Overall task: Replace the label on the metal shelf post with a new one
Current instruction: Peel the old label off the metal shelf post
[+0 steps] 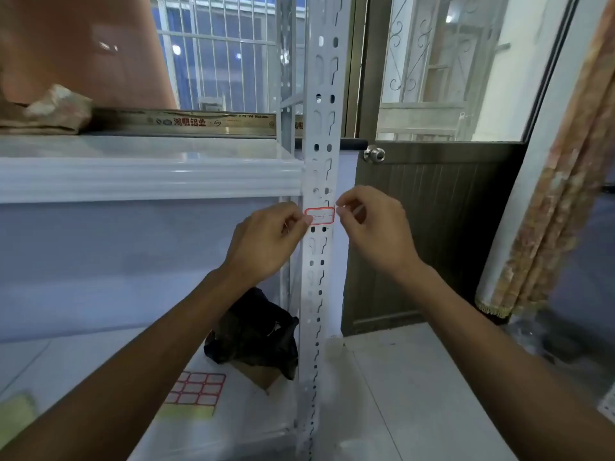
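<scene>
A white slotted metal shelf post runs vertically through the middle of the view. A white label with a red border lies across the post just below the upper shelf rail. My left hand pinches the label's left edge between thumb and forefinger. My right hand is at the label's right edge with thumb and forefinger pinched together; whether it grips the label I cannot tell. On the lower shelf lies a sheet of red-bordered blank labels.
A black plastic bag sits on a cardboard piece on the lower shelf beside the post. The upper shelf rail runs left. A dark door with a knob stands behind the post. A curtain hangs at right.
</scene>
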